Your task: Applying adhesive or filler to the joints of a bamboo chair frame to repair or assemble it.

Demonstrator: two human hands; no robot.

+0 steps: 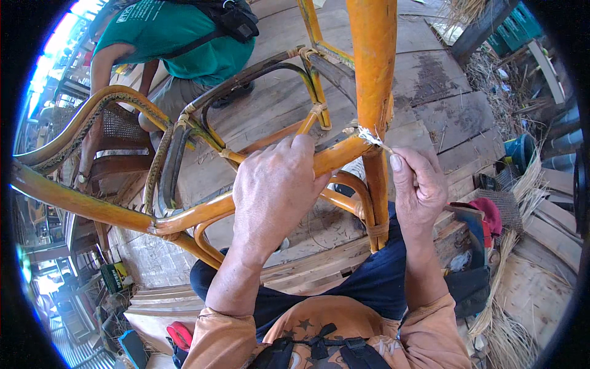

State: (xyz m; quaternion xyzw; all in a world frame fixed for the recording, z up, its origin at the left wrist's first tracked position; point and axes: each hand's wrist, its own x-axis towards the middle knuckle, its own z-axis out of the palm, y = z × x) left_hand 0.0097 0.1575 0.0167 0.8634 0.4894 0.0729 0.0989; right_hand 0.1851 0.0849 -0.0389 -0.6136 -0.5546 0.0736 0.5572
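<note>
A yellow-orange rattan chair frame [195, 215] stands tilted in front of me, its poles tied with pale bindings at several joints. My left hand [270, 187] is wrapped over the near horizontal pole, left of where it meets a thick upright pole [372, 67]. At that joint my right hand [421, 184] pinches a thin, light-brown stick [387, 149] between thumb and forefinger. The stick's tip touches a smear of white, paste-like stuff [370, 136] on the joint. Part of the near pole is hidden under my left hand.
Another person in a green shirt [178, 37] bends over a brown chair with a woven back [126, 123] at the far left. Wooden boards [319, 270] lie beneath the frame. To the right are loose fibre strands [513, 246], a pink-red cloth [487, 215] and a dark bucket [519, 152].
</note>
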